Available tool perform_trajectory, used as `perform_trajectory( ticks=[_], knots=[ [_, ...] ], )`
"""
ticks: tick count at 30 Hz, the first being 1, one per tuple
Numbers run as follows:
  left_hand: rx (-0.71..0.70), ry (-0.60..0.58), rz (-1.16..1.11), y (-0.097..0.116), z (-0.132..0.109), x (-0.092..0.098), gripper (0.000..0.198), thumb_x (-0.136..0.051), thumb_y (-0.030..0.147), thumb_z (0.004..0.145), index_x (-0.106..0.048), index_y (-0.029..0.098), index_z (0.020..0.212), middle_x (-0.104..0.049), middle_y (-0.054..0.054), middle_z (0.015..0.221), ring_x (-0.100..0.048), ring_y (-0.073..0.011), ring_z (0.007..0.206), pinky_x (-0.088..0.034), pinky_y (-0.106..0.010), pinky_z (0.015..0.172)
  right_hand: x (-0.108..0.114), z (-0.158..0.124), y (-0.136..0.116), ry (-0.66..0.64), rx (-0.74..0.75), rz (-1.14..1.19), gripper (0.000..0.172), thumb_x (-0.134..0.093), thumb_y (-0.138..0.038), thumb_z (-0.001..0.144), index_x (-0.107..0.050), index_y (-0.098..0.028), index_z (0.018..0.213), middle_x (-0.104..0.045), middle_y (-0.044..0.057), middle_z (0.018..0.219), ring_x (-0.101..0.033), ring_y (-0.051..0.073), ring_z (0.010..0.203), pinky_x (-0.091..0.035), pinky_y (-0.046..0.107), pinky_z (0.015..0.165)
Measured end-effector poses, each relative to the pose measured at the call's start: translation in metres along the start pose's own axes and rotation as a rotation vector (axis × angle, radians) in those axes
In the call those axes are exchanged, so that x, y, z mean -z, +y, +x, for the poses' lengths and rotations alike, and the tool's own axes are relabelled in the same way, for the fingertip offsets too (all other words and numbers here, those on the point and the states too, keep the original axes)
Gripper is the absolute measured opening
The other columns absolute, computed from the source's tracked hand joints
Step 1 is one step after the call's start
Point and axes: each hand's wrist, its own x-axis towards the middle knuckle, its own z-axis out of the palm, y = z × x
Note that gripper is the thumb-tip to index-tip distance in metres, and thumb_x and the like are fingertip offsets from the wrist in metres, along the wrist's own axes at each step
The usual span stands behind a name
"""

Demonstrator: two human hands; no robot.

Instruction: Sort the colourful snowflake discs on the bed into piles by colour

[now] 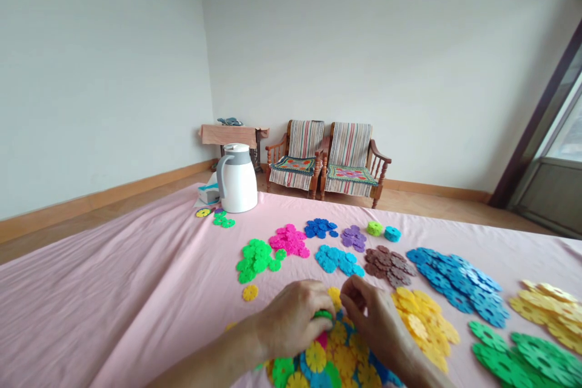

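My left hand (297, 315) is curled around green flower-shaped plastic discs (322, 314), gripped between thumb and fingers. Close to its right, my right hand (373, 315) has its fingers bent inward towards the thumb; whatever they may hold is hidden. Both hands are above a mixed pile of notched discs (339, 354) in yellow, blue, green and pink. Right beside my right hand lies a heap of yellow discs (421, 321). Beyond the hands are piles of light blue discs (339, 259) and brown discs (388, 265). One orange-yellow disc (250, 292) lies alone left of my left hand.
Bright green (255, 259), pink (290, 240), dark blue (320, 228) and purple discs (353, 237) form heaps farther back. Larger blue (459, 282) and green discs (522, 354) lie right. A white jug (239, 185) stands on the pink tablecloth (136, 291). Two chairs (350, 157) are behind.
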Motion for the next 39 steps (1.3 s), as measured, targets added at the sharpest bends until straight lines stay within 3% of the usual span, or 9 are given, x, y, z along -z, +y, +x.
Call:
perform_trajectory(
  ticks=[6,10,13,17,20,24,31,35,39],
  knots=[
    [0.287,0.317,0.152,-0.044,-0.003,0.033,0.011,-0.052,0.014,0.081,-0.062,0.020,0.081,-0.063,-0.002,0.086,-0.057,-0.0170,0.085,-0.040,-0.025,0.074,0.001,0.001,0.001,0.028,0.001,-0.025,0.018,-0.043,-0.025,0.081,-0.051,-0.019,0.066,-0.053,-0.002,0.057,-0.048,0.012,0.054,-0.034,0.023,0.052],
    [0.478,0.370,0.341,-0.075,-0.014,0.055,0.015,-0.050,0.011,0.080,-0.061,0.021,0.082,-0.062,-0.002,0.085,-0.057,-0.0178,0.085,-0.039,-0.026,0.076,0.000,0.001,0.001,0.033,0.023,-0.021,0.017,-0.044,-0.023,0.081,-0.056,-0.019,0.070,-0.057,0.000,0.062,-0.051,0.013,0.057,-0.039,0.024,0.053],
    [0.541,0.387,0.463,-0.083,-0.019,0.063,0.013,-0.054,0.013,0.078,-0.062,0.020,0.084,-0.063,-0.004,0.087,-0.055,-0.0212,0.090,-0.038,-0.030,0.080,0.000,0.001,0.002,0.024,0.069,-0.029,0.022,-0.041,-0.023,0.083,-0.063,-0.019,0.083,-0.063,0.004,0.078,-0.057,0.015,0.067,-0.045,0.027,0.061],
    [0.465,0.402,0.429,-0.079,-0.017,0.055,0.018,-0.057,0.013,0.075,-0.063,0.021,0.090,-0.063,-0.004,0.093,-0.053,-0.0222,0.094,-0.037,-0.032,0.083,-0.003,0.000,0.005,-0.023,0.246,-0.060,0.032,-0.037,-0.022,0.087,-0.063,-0.022,0.106,-0.063,0.008,0.107,-0.055,0.021,0.100,-0.043,0.035,0.088],
    [0.349,0.345,0.307,-0.071,-0.012,0.042,0.013,-0.056,0.013,0.077,-0.064,0.021,0.084,-0.064,-0.002,0.087,-0.055,-0.0203,0.090,-0.039,-0.031,0.080,-0.004,-0.002,0.007,-0.089,0.311,-0.090,0.035,-0.035,-0.021,0.089,-0.059,-0.022,0.114,-0.061,0.009,0.115,-0.051,0.022,0.108,-0.040,0.038,0.094],
    [0.225,0.267,0.164,-0.055,-0.007,0.026,0.012,-0.055,0.013,0.078,-0.065,0.019,0.082,-0.064,-0.003,0.083,-0.057,-0.0188,0.086,-0.040,-0.030,0.081,-0.005,-0.001,0.011,-0.104,0.281,-0.130,0.032,-0.039,-0.022,0.089,-0.058,-0.021,0.115,-0.063,0.009,0.111,-0.053,0.022,0.103,-0.042,0.038,0.090],
    [0.085,0.133,0.034,-0.032,-0.002,0.004,0.021,-0.055,0.014,0.081,-0.066,0.020,0.098,-0.066,-0.004,0.095,-0.055,-0.0199,0.097,-0.042,-0.032,0.088,-0.006,0.000,0.013,-0.054,0.239,-0.171,0.027,-0.038,-0.027,0.090,-0.063,-0.020,0.086,-0.066,0.006,0.087,-0.058,0.019,0.084,-0.045,0.030,0.077],
    [0.048,0.088,0.040,-0.031,-0.002,-0.004,0.026,-0.054,0.011,0.081,-0.064,0.020,0.103,-0.066,-0.004,0.098,-0.055,-0.0193,0.095,-0.041,-0.032,0.088,0.001,0.003,0.015,0.060,0.161,-0.219,0.030,-0.034,-0.026,0.090,-0.064,-0.020,0.088,-0.067,0.006,0.084,-0.060,0.018,0.080,-0.045,0.029,0.073],
    [0.025,0.052,0.062,-0.032,-0.003,-0.004,0.025,-0.055,0.011,0.081,-0.065,0.019,0.103,-0.066,-0.005,0.097,-0.055,-0.0190,0.095,-0.040,-0.032,0.089,0.027,0.009,0.024,0.227,0.073,-0.338,0.025,-0.039,-0.024,0.084,-0.063,-0.021,0.083,-0.067,0.005,0.082,-0.061,0.019,0.076,-0.044,0.028,0.067]
  ],
)
